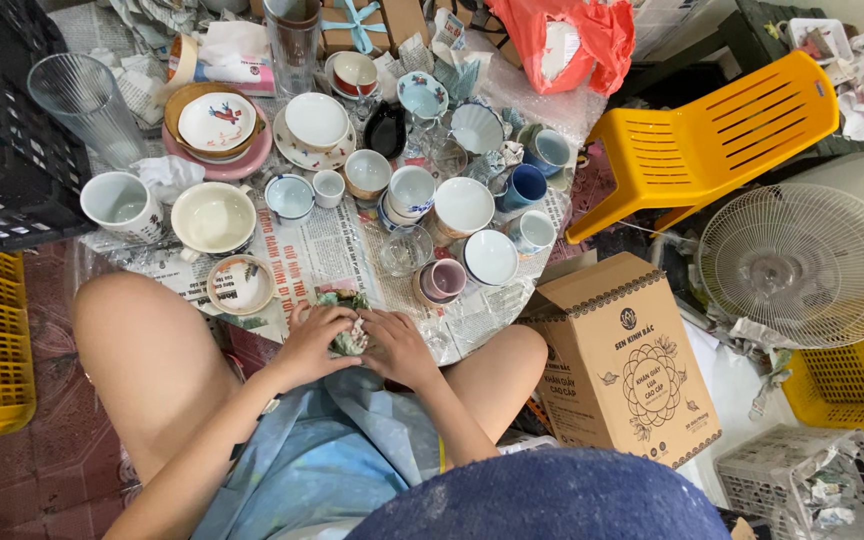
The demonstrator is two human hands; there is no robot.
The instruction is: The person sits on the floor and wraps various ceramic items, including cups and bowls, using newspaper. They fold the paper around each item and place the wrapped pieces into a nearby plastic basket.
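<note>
Nearest us, our left hand [314, 343] and right hand [397, 347] close together around a small green patterned cup [349, 335], just below the pink mug [441, 281]. We cannot tell its long axis or which way it faces; our fingers hide most of it. Just left of that mug stands a clear glass [404, 250], and behind it crowded bowls. We judge an elbow swing could topple them.
</note>
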